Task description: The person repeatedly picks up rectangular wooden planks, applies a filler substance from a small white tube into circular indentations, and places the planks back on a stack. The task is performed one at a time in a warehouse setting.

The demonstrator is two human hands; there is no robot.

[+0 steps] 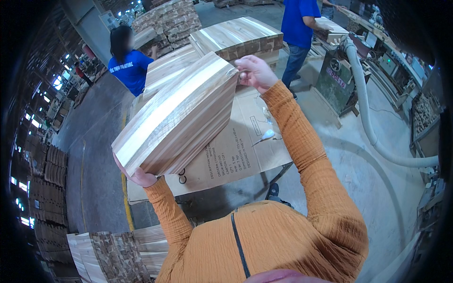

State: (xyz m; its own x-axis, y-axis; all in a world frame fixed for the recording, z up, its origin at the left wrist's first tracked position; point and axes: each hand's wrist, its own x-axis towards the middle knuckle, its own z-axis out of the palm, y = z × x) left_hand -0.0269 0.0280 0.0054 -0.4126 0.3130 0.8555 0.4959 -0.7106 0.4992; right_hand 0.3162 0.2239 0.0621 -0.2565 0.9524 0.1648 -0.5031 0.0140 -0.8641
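Note:
A striped wooden panel point(174, 118) is held tilted above a cardboard-covered table point(264, 153). My left hand point(141, 177) grips its near left corner, with the fingers partly hidden under the wood. At the far right corner, my right hand point(257, 73) has its thumb and curled fingers closed on the edge. One part of the panel is pale and bright, while the part nearer me is darker; I cannot tell whether a second board lies against it. Just beyond, more wooden panels point(163, 70) rest on the table beside a thick stack of panels point(236, 35).
A small white-and-blue item point(268, 135) lies on the cardboard. One person in blue point(130, 66) stands at the far left, another point(299, 23) at the far right. A green machine point(336, 80) with a grey hose point(361, 94) stands right. Wood stacks point(118, 254) sit behind my left side.

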